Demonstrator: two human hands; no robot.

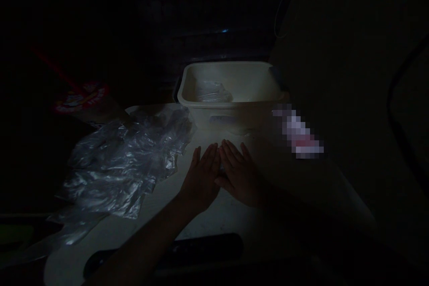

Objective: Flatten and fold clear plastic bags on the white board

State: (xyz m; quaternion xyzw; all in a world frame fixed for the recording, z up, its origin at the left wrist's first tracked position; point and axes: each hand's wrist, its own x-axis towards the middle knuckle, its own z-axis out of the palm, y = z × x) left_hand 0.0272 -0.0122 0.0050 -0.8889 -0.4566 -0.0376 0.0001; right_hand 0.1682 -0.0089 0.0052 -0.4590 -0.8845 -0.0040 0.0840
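While most of the scene is lost in darkness, the left hand [203,178] and the right hand [241,176] can be made out, laid flat side by side at the pale tabletop [204,225], their fingertips drawn together in front of the white bin [248,82]. No grip is formed by either: the fingers are stretched straight, the palms are turned down, and nothing is seen to be clasped. A pale glint [221,166] is shown in the gap between them (perhaps film, though this cannot be told), and whatever is covered by the palms is hidden. To the left, clear plastic bags [114,161] are heaped in overlapping layers, seemingly past the table's edge; inside the bin, more clear plastic [212,92] is seen toward the left. Beyond the heap is set a cup [83,98] with a red straw [56,69].

Trouble would most likely be caused by the poor light: a thin sheet could be creased or missed if its edges are not seen. The loose bags could be dragged or slid off if brushed by the left forearm [147,232]. The cup could be tipped if the heap were tugged, as the 2 appear to be touching.
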